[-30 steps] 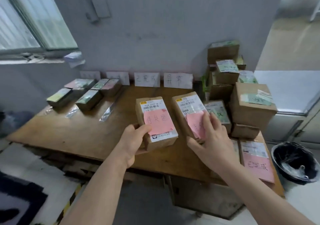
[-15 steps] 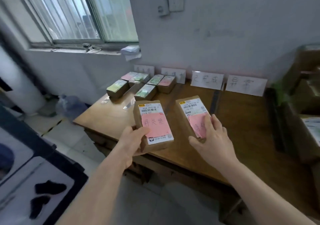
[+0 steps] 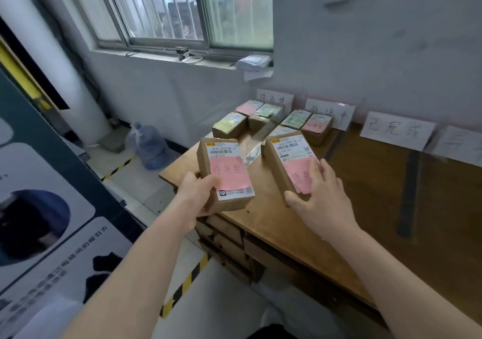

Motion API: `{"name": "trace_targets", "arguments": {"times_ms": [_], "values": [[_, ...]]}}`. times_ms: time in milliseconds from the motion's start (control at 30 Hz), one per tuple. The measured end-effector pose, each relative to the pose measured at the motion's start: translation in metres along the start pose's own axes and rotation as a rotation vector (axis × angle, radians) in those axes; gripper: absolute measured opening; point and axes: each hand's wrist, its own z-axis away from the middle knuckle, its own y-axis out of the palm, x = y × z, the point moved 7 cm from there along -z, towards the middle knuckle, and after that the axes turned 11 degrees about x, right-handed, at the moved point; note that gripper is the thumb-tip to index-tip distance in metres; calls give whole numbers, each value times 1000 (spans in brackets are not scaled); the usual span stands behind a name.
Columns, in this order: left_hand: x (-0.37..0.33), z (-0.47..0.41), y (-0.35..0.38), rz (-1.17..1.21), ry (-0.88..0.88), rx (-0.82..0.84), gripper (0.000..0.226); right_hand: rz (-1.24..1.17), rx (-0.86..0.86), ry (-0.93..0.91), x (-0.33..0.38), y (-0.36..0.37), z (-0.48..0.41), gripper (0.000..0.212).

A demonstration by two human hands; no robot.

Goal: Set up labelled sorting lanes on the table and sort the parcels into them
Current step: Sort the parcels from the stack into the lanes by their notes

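While signs (image 3: 396, 130) stand and several boxes (image 3: 229, 127) lie sorted, the left hand (image 3: 194, 197) grips one parcel (image 3: 224, 171), the right hand (image 3: 320, 197) its twin (image 3: 287, 161), both unplaced.

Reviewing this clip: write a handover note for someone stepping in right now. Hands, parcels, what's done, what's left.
Left hand grips one pink-noted parcel; right hand holds a second pink-noted parcel, both over the near-left corner of the table.
Done: four lane signs stand against the wall; sorted parcels sit before the two leftmost.
Left: place both held parcels, probably in the leftmost lane, whose sign seems to match the left parcel's note.
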Motion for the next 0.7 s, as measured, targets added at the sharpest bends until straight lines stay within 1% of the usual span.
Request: {"name": "trace_targets", "arguments": {"times_ms": [133,267,367,467,600,700], "values": [[-22,-64,-24,-30,6,-16,42,0,-27,-7,16,3,-55,94],[-44,-129,-32,-81,-26,-31,38,-9,-50,38,27,7,-117,94],[-56,-176,-30,-199,-46,-8,44,-15,-44,109,32,12,-154,93],[-66,-219,-26,-329,-41,4,48,21,-60,138,35,7,-184,94],[-67,-268,-14,-440,-74,84,50,50,-55,224,28,5,-204,94],[-72,-303,0,-553,-106,153,41,86,-67,301,19,0,-217,95]]}}
